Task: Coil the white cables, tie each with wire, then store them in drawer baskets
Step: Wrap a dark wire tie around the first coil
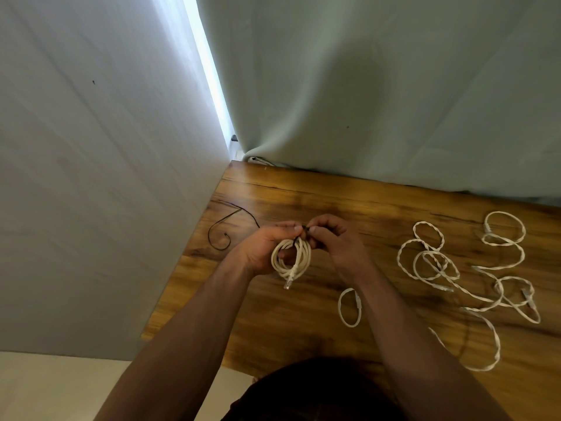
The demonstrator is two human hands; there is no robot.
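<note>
A coiled white cable [292, 259] with a clear plug hanging from its lower end is held above the wooden table [303, 323]. My left hand [263, 250] grips the coil from the left, fingers through its loop. My right hand [331, 238] pinches a thin dark wire [304, 230] at the top of the coil, thumb to thumb with the left. Loose white cables [437, 262] lie uncoiled on the table to the right, and a small white cable loop [349, 306] lies just below my right wrist.
A long black wire [219, 235] curls on the table's left end near its edge. Pale curtains [379, 86] hang right behind the table and along its left side. More white cable [504, 238] sprawls toward the right border. No drawer or basket is in view.
</note>
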